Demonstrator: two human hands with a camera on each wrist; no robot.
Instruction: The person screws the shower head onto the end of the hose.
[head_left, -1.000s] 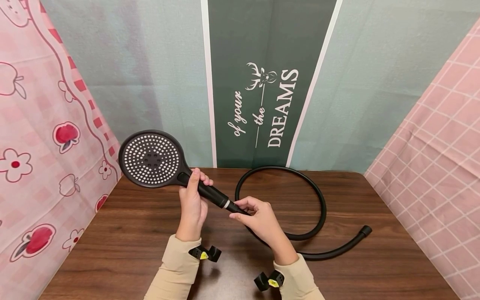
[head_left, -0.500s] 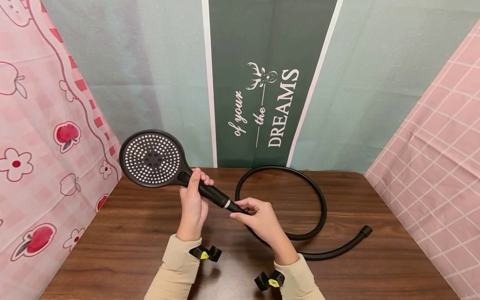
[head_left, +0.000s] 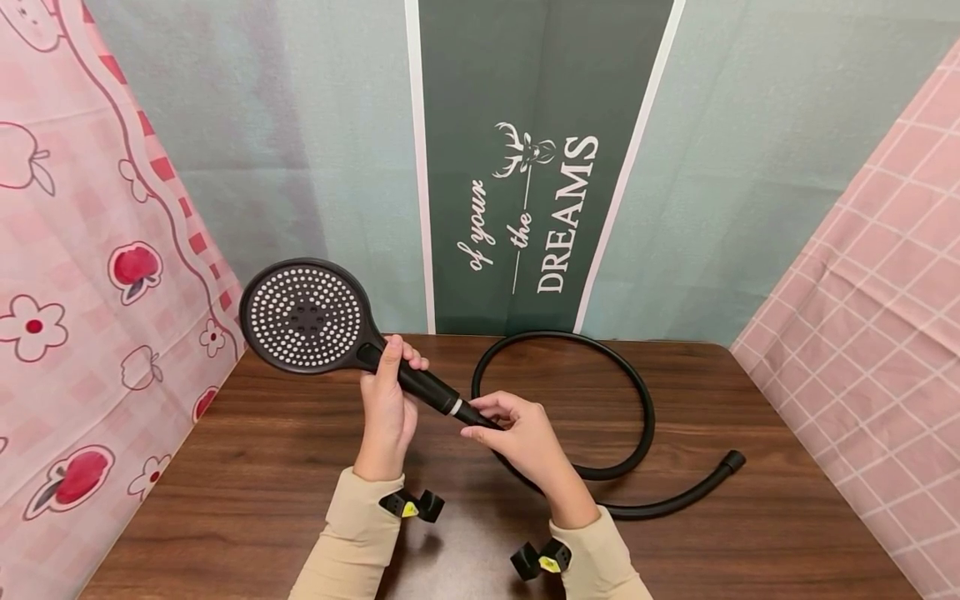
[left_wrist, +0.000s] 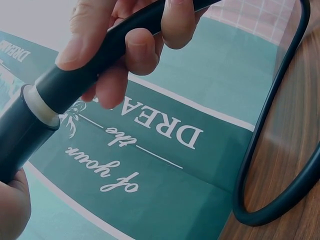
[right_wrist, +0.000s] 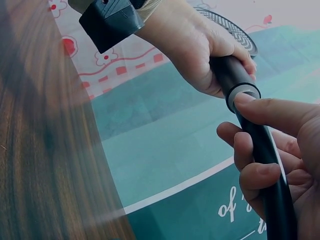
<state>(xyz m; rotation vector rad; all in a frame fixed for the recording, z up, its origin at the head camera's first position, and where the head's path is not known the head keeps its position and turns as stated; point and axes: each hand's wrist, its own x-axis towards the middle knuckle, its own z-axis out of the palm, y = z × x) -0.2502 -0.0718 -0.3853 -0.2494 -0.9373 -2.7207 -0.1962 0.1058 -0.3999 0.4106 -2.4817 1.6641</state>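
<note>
A black shower head [head_left: 306, 317] with a round face of white nozzles is raised over the table, tilted with its handle down to the right. My left hand [head_left: 387, 408] grips the handle, thumb lying along its top. At the handle's lower end, my right hand [head_left: 521, 435] pinches the end fitting of a black shower hose [head_left: 647, 417]. A pale ring [left_wrist: 40, 106] shows between handle and hose fitting in the left wrist view. Seen from the right wrist, the thumb presses close to that joint while the other fingers curl around the hose [right_wrist: 272, 185].
The hose loops over the brown wooden table [head_left: 247, 467], its free end [head_left: 733, 461] lying to the right. A green and grey cloth [head_left: 525, 67] hangs behind. Pink patterned cloths stand at the left [head_left: 75, 250] and right [head_left: 870, 292].
Almost nothing differs. Both hands keep their holds on the handle and hose fitting, and the whole scene shifts only very slightly in the head view.
</note>
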